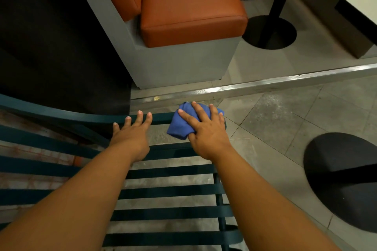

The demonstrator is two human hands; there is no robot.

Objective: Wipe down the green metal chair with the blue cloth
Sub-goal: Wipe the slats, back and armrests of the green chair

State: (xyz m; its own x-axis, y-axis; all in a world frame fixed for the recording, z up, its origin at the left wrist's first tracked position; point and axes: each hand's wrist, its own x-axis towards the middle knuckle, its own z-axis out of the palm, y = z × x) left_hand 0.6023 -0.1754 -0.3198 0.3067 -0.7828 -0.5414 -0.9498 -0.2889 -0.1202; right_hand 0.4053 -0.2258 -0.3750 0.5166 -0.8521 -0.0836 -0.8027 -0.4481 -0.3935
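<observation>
**Q:** Where does the wipe-down stand?

**A:** Early to midway, by my reading. The right hand (206, 128) presses the bunched blue cloth (179, 128) with spread fingers onto the far right corner of the green chair (163, 189), where the top rail meets the side frame. The thumb tucks under the cloth's near edge, so it may be pinching as well as pressing; the angle leaves that unclear. The left hand (132, 134) rests open on the same rail, just left of the cloth, fingers straight and holding nothing.

**Q:** What is left?

**A:** The slats running from near to far below both forearms, the curved rail sweeping off to the far left, and the right side frame. No slat looks plainly wet or streaked, so which of them are done cannot be judged.

**Q:** And around the chair?

**A:** An orange bench (191, 6) on a grey base stands beyond, past a metal floor strip (265, 83). A round black table base (342, 179) sits near right on the tiled floor, another (269, 32) far right.

**Q:** Anything in the way?

**A:** Nothing lies on the slats. The near-right base stands close to the chair's right side and could crowd a reach to that frame.
</observation>
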